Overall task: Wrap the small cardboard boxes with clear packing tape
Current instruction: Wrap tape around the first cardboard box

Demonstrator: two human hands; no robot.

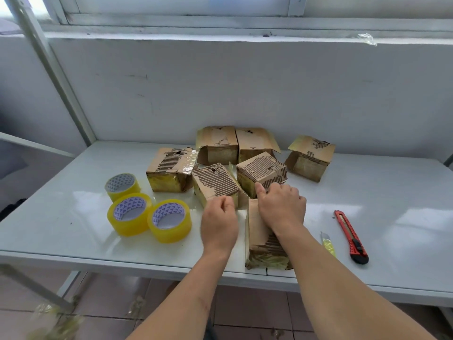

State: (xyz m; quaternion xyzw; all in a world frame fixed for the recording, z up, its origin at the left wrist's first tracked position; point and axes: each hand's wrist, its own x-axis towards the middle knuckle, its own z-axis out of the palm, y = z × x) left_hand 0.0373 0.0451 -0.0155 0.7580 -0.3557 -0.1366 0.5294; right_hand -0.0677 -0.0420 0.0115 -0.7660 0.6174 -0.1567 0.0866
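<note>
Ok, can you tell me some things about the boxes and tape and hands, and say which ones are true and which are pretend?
1. Three yellow-tinted rolls of clear packing tape sit on the white table. True.
2. The red utility knife is in the right hand. False: it lies on the table, apart from both hands; the right hand rests on the nearest torn brown cardboard box.
3. The rolls lie on the person's left side of the boxes. True.
4. The left hand holds a roll of tape. False: its fingers are curled, and no roll is in it.
5. There are only two boxes. False: seven show.
</note>
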